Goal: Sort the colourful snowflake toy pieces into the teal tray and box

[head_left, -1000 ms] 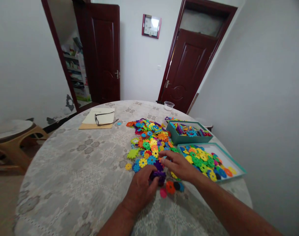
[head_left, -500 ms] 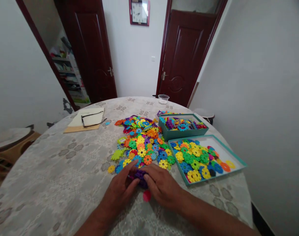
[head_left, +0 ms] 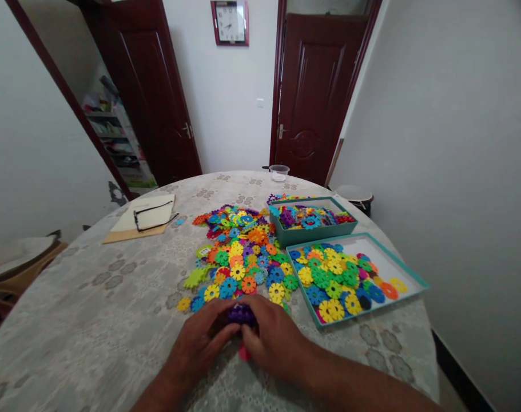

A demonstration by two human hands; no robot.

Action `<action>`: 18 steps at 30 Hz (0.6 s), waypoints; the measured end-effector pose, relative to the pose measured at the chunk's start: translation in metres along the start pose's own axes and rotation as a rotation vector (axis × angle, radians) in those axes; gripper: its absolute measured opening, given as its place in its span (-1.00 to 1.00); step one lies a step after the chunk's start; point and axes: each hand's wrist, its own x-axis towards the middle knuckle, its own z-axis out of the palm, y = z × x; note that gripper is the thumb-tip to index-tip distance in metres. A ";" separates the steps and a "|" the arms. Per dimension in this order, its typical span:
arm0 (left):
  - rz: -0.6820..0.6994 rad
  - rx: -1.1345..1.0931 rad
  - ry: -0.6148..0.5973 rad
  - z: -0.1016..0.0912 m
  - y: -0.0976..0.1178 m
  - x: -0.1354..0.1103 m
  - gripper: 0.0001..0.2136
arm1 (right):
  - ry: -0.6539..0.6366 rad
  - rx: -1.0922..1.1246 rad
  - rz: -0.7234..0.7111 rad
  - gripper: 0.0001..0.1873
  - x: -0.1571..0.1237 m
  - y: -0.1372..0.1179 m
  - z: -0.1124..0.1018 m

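Centrally, near the bottom of the frame, a purple toothed piece [head_left: 241,315] is held between both hands, just above the patterned tablecloth [head_left: 71,326]. It is gripped at its left side by the curled fingers and thumb of the left hand [head_left: 200,337], and its right side is pinched by the right hand [head_left: 275,335]. Much of it is covered by the fingers, so whether it is one part or several joined cannot be told. Below it, a pink disc [head_left: 243,352] is partly hidden by the right hand. Beyond the hands, the middle of the frame is filled by a heap of notched flower discs [head_left: 235,249] in many colours. More discs are contained in a shallow teal-edged tray [head_left: 386,257] at right of centre, and a deeper teal box [head_left: 318,233] filled with pieces is placed behind it. At left of centre, black-framed eyeglasses [head_left: 135,220] are laid on pale paper [head_left: 125,217]. A clear plastic bowl [head_left: 279,173] is seen at the table's far edge, upper centre.
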 end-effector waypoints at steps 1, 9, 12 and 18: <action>-0.006 -0.011 0.000 0.000 0.001 0.001 -0.71 | -0.004 0.027 0.017 -0.52 0.001 -0.002 -0.004; -0.057 -0.038 0.074 -0.001 0.007 0.000 -0.78 | 0.256 0.090 0.185 -0.49 0.024 0.000 -0.082; -0.028 0.004 0.090 0.000 0.008 0.000 -0.80 | 0.541 -0.189 0.201 -0.44 0.049 0.025 -0.141; -0.009 0.021 0.108 0.001 0.008 0.002 -0.79 | 0.770 -0.555 0.356 -0.43 0.091 0.088 -0.222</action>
